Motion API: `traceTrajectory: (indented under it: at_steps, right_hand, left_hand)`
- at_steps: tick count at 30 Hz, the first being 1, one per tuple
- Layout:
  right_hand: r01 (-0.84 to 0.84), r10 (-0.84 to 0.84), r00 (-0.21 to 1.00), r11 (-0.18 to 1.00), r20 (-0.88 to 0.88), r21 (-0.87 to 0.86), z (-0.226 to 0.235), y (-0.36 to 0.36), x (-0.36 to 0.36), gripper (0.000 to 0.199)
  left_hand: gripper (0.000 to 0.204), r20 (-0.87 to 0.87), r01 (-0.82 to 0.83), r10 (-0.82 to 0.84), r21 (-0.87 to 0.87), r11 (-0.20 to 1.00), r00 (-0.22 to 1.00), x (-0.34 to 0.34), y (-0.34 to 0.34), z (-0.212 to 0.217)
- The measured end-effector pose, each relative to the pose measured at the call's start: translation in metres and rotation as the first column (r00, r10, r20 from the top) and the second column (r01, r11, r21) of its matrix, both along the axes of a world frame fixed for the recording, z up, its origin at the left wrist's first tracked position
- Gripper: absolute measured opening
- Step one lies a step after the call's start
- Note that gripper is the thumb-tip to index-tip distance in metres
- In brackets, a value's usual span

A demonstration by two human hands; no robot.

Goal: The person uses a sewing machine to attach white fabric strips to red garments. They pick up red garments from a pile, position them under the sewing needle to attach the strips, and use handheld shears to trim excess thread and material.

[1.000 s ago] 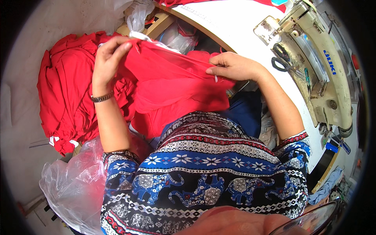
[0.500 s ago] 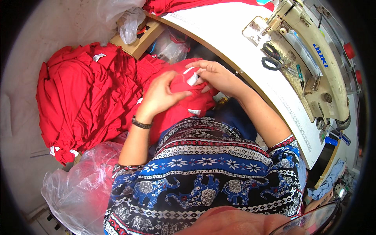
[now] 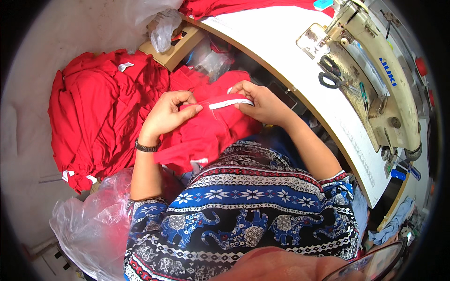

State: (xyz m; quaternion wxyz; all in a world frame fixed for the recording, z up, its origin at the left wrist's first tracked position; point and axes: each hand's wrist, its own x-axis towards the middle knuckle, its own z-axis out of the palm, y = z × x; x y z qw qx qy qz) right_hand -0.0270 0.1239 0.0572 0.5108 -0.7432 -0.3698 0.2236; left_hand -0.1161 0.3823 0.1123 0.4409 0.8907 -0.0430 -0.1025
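Note:
A red garment is stretched between my two hands above my lap. My left hand pinches its edge between thumb and fingers. At the other end my right hand grips the same edge, where a white tape strip runs along the fabric up to my thumb. Lower on the garment a white label shows. Left of my left hand lies a large heap of red garments with several white labels.
The white sewing table curves along the right, carrying a sewing machine, black-handled scissors and teal-handled snips. Red fabric lies at its far edge. A clear plastic bag is at lower left, a cardboard box behind the heap.
My left hand, earlier raised with its fingers apart, has moved left and down and now grips the garment. The garment is pulled taut, and the white strip lies straight between the hands.

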Motion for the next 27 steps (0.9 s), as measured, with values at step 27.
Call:
traceTrajectory:
  at_steps: [27]
  right_hand:
    - [0.028,-0.036,0.966,0.999,-0.254,-0.037,-0.063,-0.032,-0.021,0.027]
  left_hand:
    - [0.016,0.270,0.093,-0.063,-0.100,0.991,0.961,-0.034,-0.066,-0.064]
